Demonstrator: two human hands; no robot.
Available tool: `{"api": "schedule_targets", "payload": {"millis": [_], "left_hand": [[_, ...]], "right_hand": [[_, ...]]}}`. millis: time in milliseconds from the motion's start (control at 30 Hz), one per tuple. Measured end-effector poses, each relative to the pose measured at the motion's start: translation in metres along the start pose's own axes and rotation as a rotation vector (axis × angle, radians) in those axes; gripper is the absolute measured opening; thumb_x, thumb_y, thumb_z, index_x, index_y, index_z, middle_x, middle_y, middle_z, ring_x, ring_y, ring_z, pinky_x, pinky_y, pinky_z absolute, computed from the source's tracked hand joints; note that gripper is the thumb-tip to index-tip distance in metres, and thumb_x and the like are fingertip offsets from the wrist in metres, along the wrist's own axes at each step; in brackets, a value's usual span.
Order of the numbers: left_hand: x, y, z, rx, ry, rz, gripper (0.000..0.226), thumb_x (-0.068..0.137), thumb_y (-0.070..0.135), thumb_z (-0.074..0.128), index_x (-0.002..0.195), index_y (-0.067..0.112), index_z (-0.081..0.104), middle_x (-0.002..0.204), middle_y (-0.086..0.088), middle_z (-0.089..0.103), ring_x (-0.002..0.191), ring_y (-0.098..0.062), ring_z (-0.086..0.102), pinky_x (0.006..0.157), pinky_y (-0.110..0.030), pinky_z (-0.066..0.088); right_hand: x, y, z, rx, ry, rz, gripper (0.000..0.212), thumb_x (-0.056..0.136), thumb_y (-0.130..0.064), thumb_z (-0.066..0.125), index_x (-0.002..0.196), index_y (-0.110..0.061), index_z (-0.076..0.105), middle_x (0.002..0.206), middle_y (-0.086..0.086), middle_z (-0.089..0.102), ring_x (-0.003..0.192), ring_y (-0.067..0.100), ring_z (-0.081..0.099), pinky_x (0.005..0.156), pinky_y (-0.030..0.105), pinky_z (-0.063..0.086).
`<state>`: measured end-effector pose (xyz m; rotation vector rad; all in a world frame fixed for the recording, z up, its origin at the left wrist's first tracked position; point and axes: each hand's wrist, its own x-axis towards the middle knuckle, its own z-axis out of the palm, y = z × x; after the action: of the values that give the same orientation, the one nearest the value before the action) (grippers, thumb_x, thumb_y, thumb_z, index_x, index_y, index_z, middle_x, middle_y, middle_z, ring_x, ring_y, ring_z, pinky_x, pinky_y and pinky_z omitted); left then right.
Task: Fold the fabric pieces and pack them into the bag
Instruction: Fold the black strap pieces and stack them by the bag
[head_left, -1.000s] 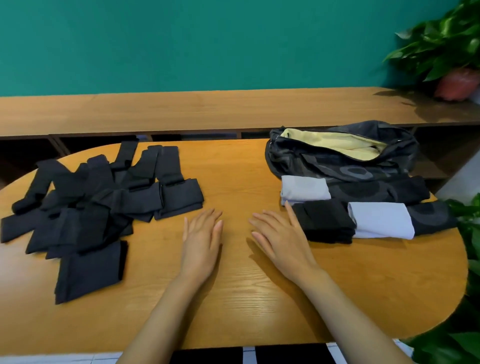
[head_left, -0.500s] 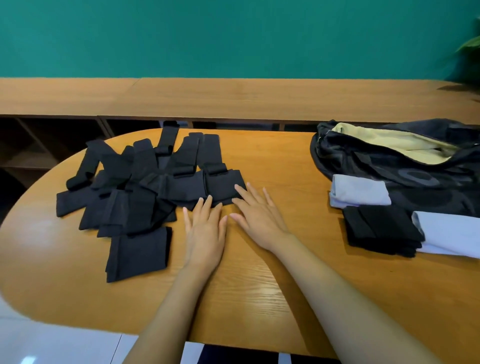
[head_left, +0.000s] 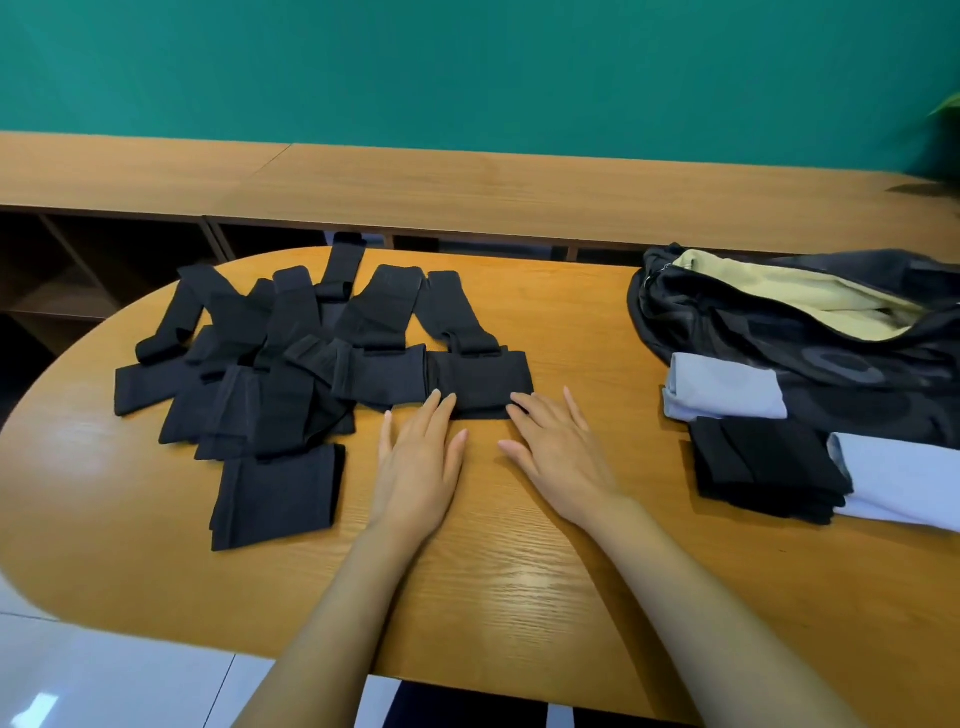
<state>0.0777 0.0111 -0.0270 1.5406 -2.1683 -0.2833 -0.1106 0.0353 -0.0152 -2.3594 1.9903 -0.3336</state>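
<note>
**Clerk:** Nearest the lens?

**Inspector:** Two bare forearms rise from the bottom edge over the orange-brown oval wooden table (head_left: 519, 597). White tiled floor (head_left: 104, 675) shows at lower left.

**Clerk:** The hands?

**Inspector:** The left hand (head_left: 421, 467), centre of frame, lies palm down on the table, fingers straight and close together. Its fingertips touch the near edge of a folded black rectangular fabric piece (head_left: 478, 382). The right hand (head_left: 561, 457), just right of it, is also palm down, fingers straight and slightly spread, forefinger tip on that same edge. Neither hand curls round anything.

**Clerk:** The remaining fabric?

**Inspector:** Left of the left hand lies a single flat black fabric rectangle (head_left: 278, 493), its far edge meeting the heap of black fabric strips (head_left: 270, 374). That heap fills the left centre, pieces overlapping, one strip reaching the far table edge. At right centre sits a folded black fabric stack (head_left: 763, 467). A folded pale grey cloth (head_left: 904, 478) touches it at the right edge. A second pale grey cloth (head_left: 727, 387) lies just beyond, against the bag.

**Clerk:** The bag?

**Inspector:** The dark grey soft bag (head_left: 779, 332), upper right, lies slumped on the table with its mouth open and its pale yellow lining (head_left: 779, 291) showing. What lies inside cannot be told.

**Clerk:** Markings?

**Inspector:** Grey ring shapes are printed on the bag's cloth. Whether any is lettering cannot be told.

**Clerk:** Beyond the table?

**Inspector:** A long wooden bench (head_left: 467, 192) crosses the frame, with dark open shelves under its left part. Behind it is a teal wall (head_left: 467, 67), with a green leaf tip (head_left: 948, 104) at the upper right edge.
</note>
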Motion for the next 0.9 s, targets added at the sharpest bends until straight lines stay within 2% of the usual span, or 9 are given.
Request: {"api": "schedule_targets", "payload": {"millis": [133,300,367,467,533,633,700,767,900], "left_hand": [[-0.002,0.001,-0.001,0.003,-0.013,0.077,0.048,0.103,0.041,0.033,0.148,0.023,0.039,0.145,0.004,0.050,0.140,-0.011,0.034,0.122,-0.041,0.006],[-0.004,-0.002,0.005,0.105,-0.016,0.155,0.062,0.098,0.054,0.014,0.137,0.026,0.054,0.144,0.006,0.051,0.139,-0.011,0.036,0.121,-0.041,0.007],[-0.004,-0.003,0.006,0.114,-0.014,0.157,0.065,0.097,0.054,0.013,0.135,0.024,0.057,0.143,0.005,0.052,0.139,-0.013,0.037,0.121,-0.043,0.007],[-0.009,0.001,0.004,0.079,-0.001,0.212,0.061,0.097,0.056,0.019,0.138,0.026,0.053,0.145,0.006,0.049,0.140,-0.011,0.035,0.122,-0.046,0.006],[-0.019,0.014,0.000,-0.035,-0.030,0.289,0.060,0.096,0.060,0.025,0.141,0.028,0.048,0.148,0.010,0.044,0.142,-0.005,0.029,0.122,-0.045,0.004],[-0.036,0.039,-0.002,-0.155,-0.191,0.407,0.065,0.091,0.070,0.033,0.145,0.034,0.039,0.152,0.018,0.032,0.143,0.006,0.017,0.123,-0.039,-0.002],[-0.044,0.049,0.001,-0.143,-0.259,0.471,0.068,0.088,0.071,0.041,0.146,0.036,0.036,0.152,0.021,0.028,0.143,0.010,0.012,0.121,-0.031,-0.008],[-0.050,0.052,0.007,-0.101,-0.238,0.527,0.063,0.090,0.067,0.043,0.144,0.035,0.041,0.149,0.021,0.035,0.142,0.010,0.017,0.120,-0.027,-0.011],[-0.057,0.052,0.011,-0.141,-0.122,0.564,0.044,0.098,0.051,0.040,0.128,0.029,0.061,0.133,0.014,0.059,0.130,0.007,0.041,0.122,-0.028,0.001]], "right_hand": [[-0.036,0.020,-0.005,-0.017,0.013,0.046,0.081,0.092,-0.061,0.002,0.148,-0.017,0.039,0.155,-0.004,0.036,0.146,0.011,0.021,0.120,0.033,-0.009],[-0.087,0.036,-0.011,-0.015,0.066,0.103,0.076,0.095,-0.060,0.009,0.141,-0.017,0.051,0.147,-0.004,0.047,0.142,0.011,0.031,0.122,0.036,0.000],[-0.105,0.038,-0.012,-0.030,0.082,0.107,0.071,0.097,-0.058,0.012,0.138,-0.018,0.055,0.143,-0.005,0.052,0.140,0.010,0.036,0.122,0.035,0.001],[-0.127,0.040,-0.014,-0.027,0.121,0.089,0.062,0.101,-0.054,0.019,0.129,-0.021,0.063,0.134,-0.007,0.059,0.133,0.008,0.044,0.120,0.034,0.001],[-0.138,0.040,-0.015,-0.021,0.152,0.063,0.056,0.102,-0.050,0.023,0.124,-0.023,0.067,0.129,-0.010,0.063,0.129,0.007,0.049,0.120,0.034,0.003],[-0.147,0.040,-0.016,0.003,0.188,0.025,0.051,0.102,-0.047,0.026,0.121,-0.025,0.068,0.126,-0.012,0.064,0.126,0.004,0.051,0.120,0.036,0.007],[-0.149,0.040,-0.016,0.031,0.209,0.000,0.052,0.103,-0.048,0.025,0.122,-0.025,0.068,0.126,-0.012,0.064,0.125,0.003,0.051,0.120,0.038,0.011],[-0.151,0.039,-0.016,0.066,0.242,-0.021,0.053,0.105,-0.049,0.024,0.122,-0.025,0.068,0.126,-0.013,0.063,0.125,0.001,0.051,0.120,0.038,0.012],[-0.155,0.040,-0.016,0.128,0.310,-0.052,0.047,0.104,-0.048,0.029,0.118,-0.026,0.068,0.124,-0.014,0.064,0.122,-0.001,0.051,0.119,0.038,0.018]]}}
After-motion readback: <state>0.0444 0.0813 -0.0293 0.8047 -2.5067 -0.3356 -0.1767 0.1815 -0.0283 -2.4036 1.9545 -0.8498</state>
